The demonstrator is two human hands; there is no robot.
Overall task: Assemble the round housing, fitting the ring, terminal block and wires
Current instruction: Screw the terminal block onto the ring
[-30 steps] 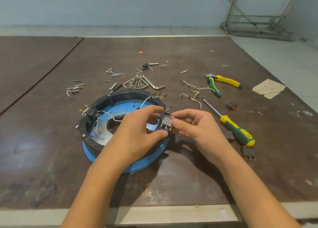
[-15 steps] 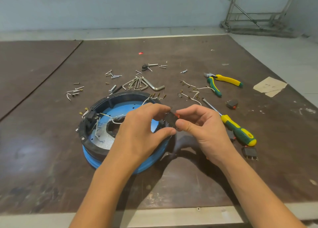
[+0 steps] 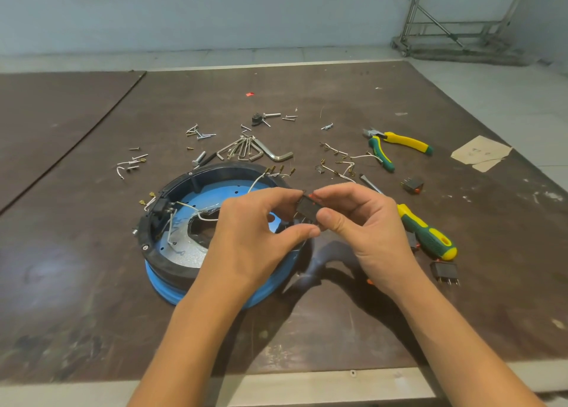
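The round housing (image 3: 172, 286) was bright blue, topped by a black ring (image 3: 236, 168), with a speckled silver plate (image 3: 184, 253) inside. Its wires (image 3: 170, 225) were white with brass-coloured tips. The terminal block (image 3: 305, 208) was black with a red spot. The pliers (image 3: 405, 142) had yellow and green handles; the screwdriver (image 3: 427, 234) handle was green and yellow. The table (image 3: 92, 283) was dark mottled brown, the cardboard scrap (image 3: 479, 154) pale tan.

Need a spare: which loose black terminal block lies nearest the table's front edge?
The pronged terminal block just in front of the screwdriver handle; the red-marked one lies farther back.
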